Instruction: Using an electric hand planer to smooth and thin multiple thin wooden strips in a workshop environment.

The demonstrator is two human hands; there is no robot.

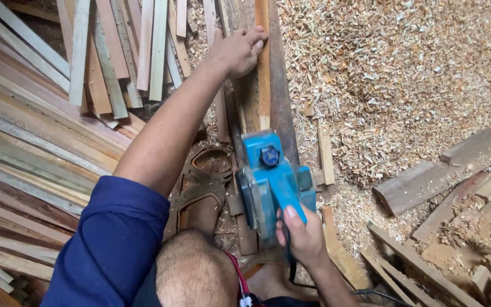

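Blue electric planer [271, 182] sits on the narrow wood strip [263, 85], nose pointing away from me, black knob on top. Strip is pale orange, long and thin, running straight away alongside a darker board [282, 108], over the wood shavings.

Wood shavings [404, 74] blanket the floor beside stacked planks [35, 142].

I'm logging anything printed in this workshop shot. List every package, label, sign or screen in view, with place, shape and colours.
None in view: no package, label, sign or screen shows.
Blue electric hand planer: centre, boxy blue body, dark round knob, no readable marking visible.
Wood shavings: pale heap, upper right.
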